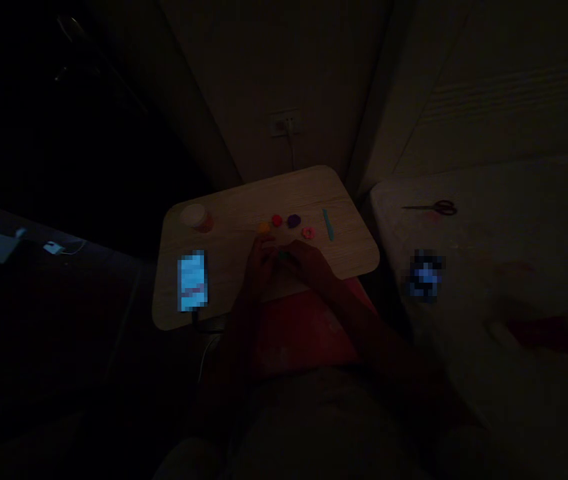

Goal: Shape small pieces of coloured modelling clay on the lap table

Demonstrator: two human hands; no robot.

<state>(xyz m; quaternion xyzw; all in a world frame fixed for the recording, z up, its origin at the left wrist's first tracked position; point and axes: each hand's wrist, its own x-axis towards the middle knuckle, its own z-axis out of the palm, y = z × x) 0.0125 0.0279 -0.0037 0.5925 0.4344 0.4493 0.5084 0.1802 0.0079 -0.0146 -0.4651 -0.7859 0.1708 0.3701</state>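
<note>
A small green lump (283,254), which looks like modelling clay, shows between my two hands over the front of the small wooden table (234,200). The fingers of my right hand (309,260) are closed on it and cover much of it. Curled around its other side, my left hand (260,261) seems to grip it too; the dark blurs the exact contact. Just beyond my fingers lie an orange lump (263,228), a red lump (277,220), a purple lump (293,221) and a pink flower-shaped ring (308,233). A teal flat tool (329,225) rests farther right.
A lidded tub (195,217) stands at the table's back left. A lit phone (193,281) with a cable lies at the front left. To the right, scissors (431,208) and a lit device (425,277) rest on a pale surface. A wall socket (285,123) is behind.
</note>
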